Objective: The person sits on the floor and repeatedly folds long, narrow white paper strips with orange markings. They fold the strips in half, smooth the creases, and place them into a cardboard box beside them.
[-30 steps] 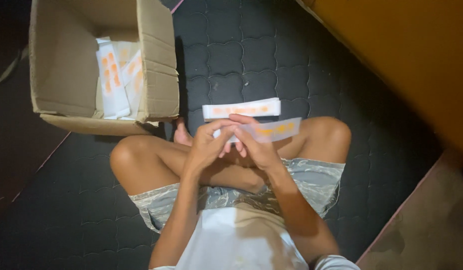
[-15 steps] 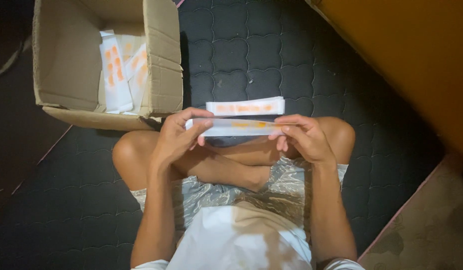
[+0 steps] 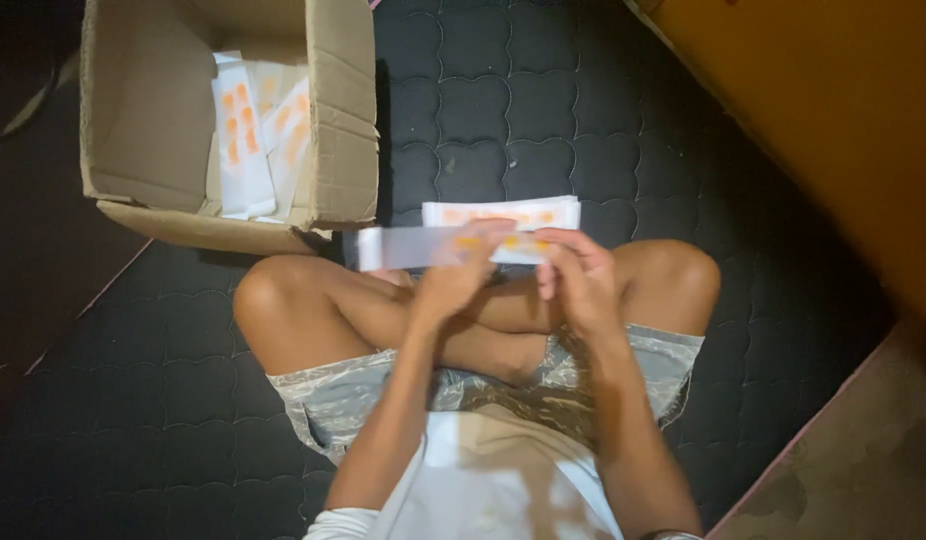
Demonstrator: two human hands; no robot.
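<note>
Head view: a person sits cross-legged on a dark quilted mattress (image 3: 583, 120), both hands raised in front of the knees.
Held thing: a long, narrow white paper strip with orange marks (image 3: 408, 247), lying level, its long axis running left to right across the body.
Left hand (image 3: 451, 285): fingers closed on the strip near its middle, so most of the free length sticks out to the left, toward the box.
Right hand (image 3: 575, 280): pinches the strip's right end between curled fingers.
Nearby stack: a small pile of like white strips (image 3: 503, 213) rests on the mattress just beyond the hands.
Box: an open brown cardboard carton (image 3: 328, 110) stands toward the mattress's far left edge, more strips (image 3: 245, 135) inside.
Change: half a second ago the hands stood well apart at the strip's two ends; now they sit close together toward its right end.
</note>
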